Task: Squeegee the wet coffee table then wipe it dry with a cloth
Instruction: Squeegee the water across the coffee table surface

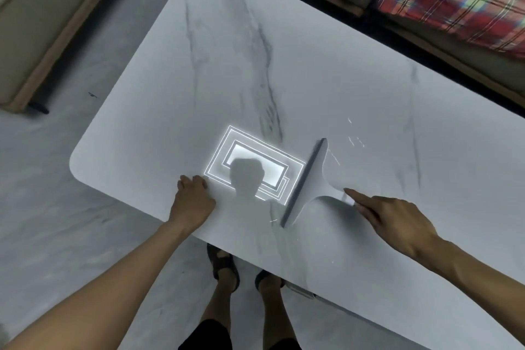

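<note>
Pale grey plastic squeegee (pixel 309 182) sits blade-down on the white marble surface (pixel 227 65), near its middle, handle gripped by the fingers (pixel 360 198) of our right hand (pixel 395 221). Our left hand (pixel 193 202) rests loose-fingered at the near edge. Tilting the blade unevenly could, we judge, leave wet streaks behind.

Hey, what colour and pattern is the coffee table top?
The coffee table top is white marble-look with dark grey veins, clearest in the head view.
</note>
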Action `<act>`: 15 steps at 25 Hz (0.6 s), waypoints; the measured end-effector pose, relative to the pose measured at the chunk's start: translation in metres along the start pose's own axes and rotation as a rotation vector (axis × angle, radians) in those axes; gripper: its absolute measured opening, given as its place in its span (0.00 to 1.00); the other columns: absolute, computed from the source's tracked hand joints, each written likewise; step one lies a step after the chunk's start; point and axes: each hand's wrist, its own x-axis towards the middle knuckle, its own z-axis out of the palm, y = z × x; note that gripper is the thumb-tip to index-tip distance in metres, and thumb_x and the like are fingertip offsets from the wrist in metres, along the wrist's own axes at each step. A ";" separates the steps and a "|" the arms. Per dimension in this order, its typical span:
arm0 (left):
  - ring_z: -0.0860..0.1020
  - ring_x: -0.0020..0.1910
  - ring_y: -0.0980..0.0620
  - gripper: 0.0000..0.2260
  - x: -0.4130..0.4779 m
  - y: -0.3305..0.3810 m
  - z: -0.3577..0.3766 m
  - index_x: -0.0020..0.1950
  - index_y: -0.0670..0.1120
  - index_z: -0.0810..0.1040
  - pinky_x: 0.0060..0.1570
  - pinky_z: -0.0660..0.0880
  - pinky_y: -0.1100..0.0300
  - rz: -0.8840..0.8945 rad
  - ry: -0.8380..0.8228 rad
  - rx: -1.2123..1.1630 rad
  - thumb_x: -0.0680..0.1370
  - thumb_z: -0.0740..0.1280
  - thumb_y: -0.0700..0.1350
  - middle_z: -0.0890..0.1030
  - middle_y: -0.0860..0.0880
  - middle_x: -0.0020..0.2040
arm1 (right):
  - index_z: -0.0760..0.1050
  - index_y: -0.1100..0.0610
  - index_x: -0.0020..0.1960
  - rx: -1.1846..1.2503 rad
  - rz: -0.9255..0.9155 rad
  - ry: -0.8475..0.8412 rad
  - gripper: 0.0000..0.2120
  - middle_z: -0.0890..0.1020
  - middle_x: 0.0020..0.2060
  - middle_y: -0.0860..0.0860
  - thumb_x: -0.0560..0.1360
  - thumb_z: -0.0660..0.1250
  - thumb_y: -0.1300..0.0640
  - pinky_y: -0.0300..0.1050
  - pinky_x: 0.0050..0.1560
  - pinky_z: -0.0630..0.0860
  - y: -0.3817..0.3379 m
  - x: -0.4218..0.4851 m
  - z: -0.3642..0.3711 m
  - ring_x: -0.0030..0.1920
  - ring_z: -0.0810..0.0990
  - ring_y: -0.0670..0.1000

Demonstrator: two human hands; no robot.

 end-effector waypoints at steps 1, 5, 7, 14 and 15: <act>0.75 0.53 0.45 0.11 -0.004 0.001 -0.002 0.51 0.50 0.66 0.41 0.69 0.56 0.025 0.095 -0.008 0.71 0.62 0.40 0.73 0.45 0.57 | 0.47 0.27 0.72 0.012 -0.067 0.001 0.23 0.77 0.39 0.42 0.78 0.38 0.37 0.44 0.39 0.74 -0.014 0.000 0.002 0.40 0.79 0.51; 0.74 0.40 0.48 0.10 -0.015 -0.012 -0.022 0.51 0.51 0.65 0.37 0.67 0.57 -0.061 0.363 -0.154 0.74 0.61 0.39 0.76 0.51 0.47 | 0.50 0.32 0.74 0.041 -0.446 -0.066 0.21 0.81 0.48 0.48 0.82 0.47 0.42 0.48 0.40 0.75 -0.110 0.036 0.027 0.44 0.81 0.57; 0.73 0.43 0.47 0.10 -0.015 -0.034 -0.038 0.54 0.47 0.68 0.41 0.67 0.56 -0.149 0.455 -0.208 0.74 0.61 0.38 0.77 0.47 0.51 | 0.55 0.38 0.75 -0.056 -0.613 -0.123 0.21 0.80 0.49 0.52 0.83 0.50 0.46 0.47 0.39 0.70 -0.170 0.063 0.042 0.44 0.80 0.58; 0.75 0.38 0.45 0.15 -0.013 -0.108 -0.082 0.59 0.46 0.65 0.34 0.69 0.56 -0.259 0.394 -0.249 0.74 0.63 0.39 0.75 0.45 0.48 | 0.55 0.40 0.76 -0.201 -0.786 -0.092 0.21 0.78 0.52 0.53 0.84 0.48 0.49 0.47 0.42 0.67 -0.293 0.146 0.047 0.48 0.79 0.58; 0.75 0.39 0.44 0.15 -0.011 -0.110 -0.082 0.59 0.46 0.65 0.34 0.69 0.56 -0.251 0.379 -0.243 0.74 0.63 0.39 0.75 0.45 0.48 | 0.55 0.40 0.76 -0.200 -0.774 -0.097 0.21 0.78 0.53 0.53 0.84 0.48 0.48 0.47 0.43 0.67 -0.296 0.154 0.045 0.49 0.79 0.58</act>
